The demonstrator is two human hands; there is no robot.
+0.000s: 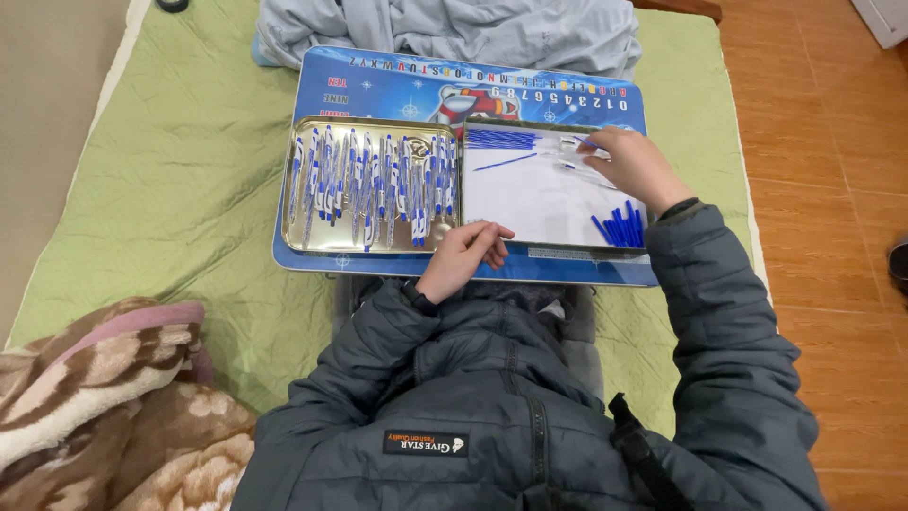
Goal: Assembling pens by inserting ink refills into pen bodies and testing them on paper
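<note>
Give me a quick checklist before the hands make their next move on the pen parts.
1. Right hand on the loose parts at the white tray's far edge: ok.
2. What its fingers pinch: cannot tell.
3. Left hand resting at the near rim between trays, nothing visibly held: ok.
4. Gold tray of assembled pens sits flat: ok.
5. Blue caps piled in the near right corner: ok.

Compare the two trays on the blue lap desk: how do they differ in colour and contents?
The left tray is shiny gold metal; the right tray is white inside. The left tray holds a full row of assembled pens; the right tray holds separate piles of blue parts with bare space between. Both are rectangular and sit side by side on the blue lap desk.
</note>
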